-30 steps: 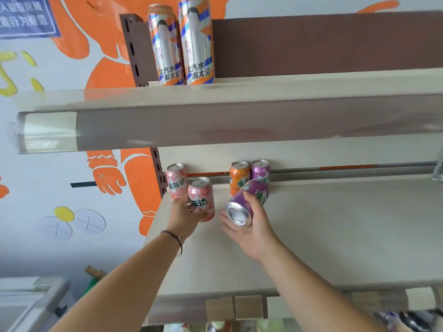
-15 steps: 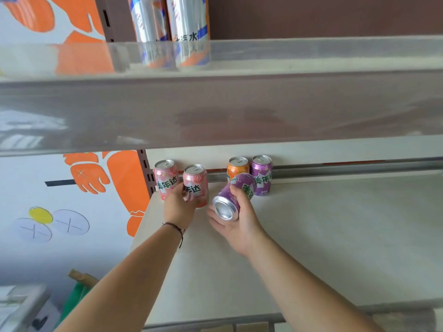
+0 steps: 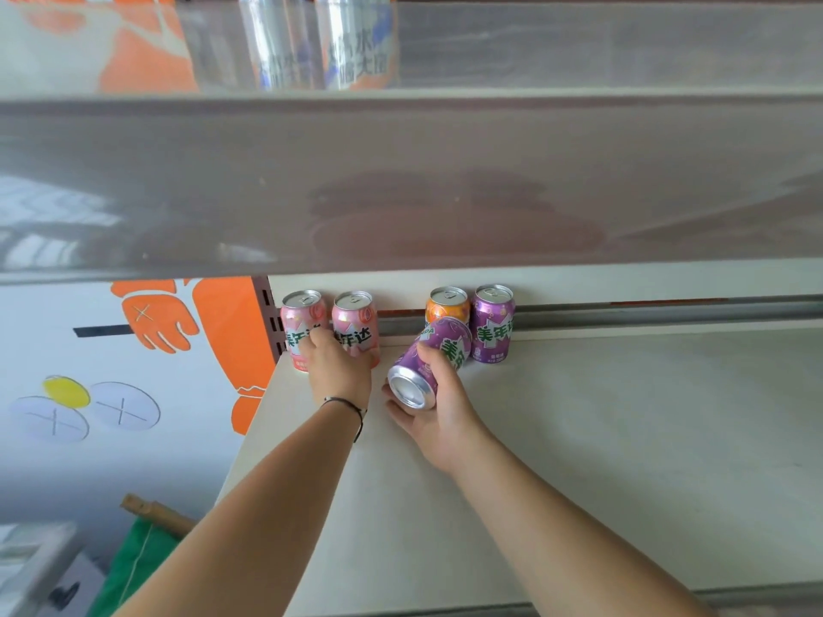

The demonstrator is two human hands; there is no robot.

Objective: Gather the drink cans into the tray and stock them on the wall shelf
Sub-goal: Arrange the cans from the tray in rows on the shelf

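**Two cans going onto the shelf at once**

Head view: we are reaching onto the shelf (image 3: 579, 438) with both hands. Our left hand (image 3: 338, 367) is wrapped round a pink can (image 3: 356, 322), upright and just beside another pink can (image 3: 299, 325) at the back left; we judge the grouping is by flavour. Our right hand (image 3: 434, 405) is clamped on a purple can (image 3: 429, 360), tilted with its base toward us, likely because it has yet to be stood up. It sits in front of the orange can (image 3: 447, 304) and beside an upright purple can (image 3: 493, 322), so its spot seems to be in that cluster. Two tall cans (image 3: 325, 51) show blurred on the shelf above. The tray is out of view.
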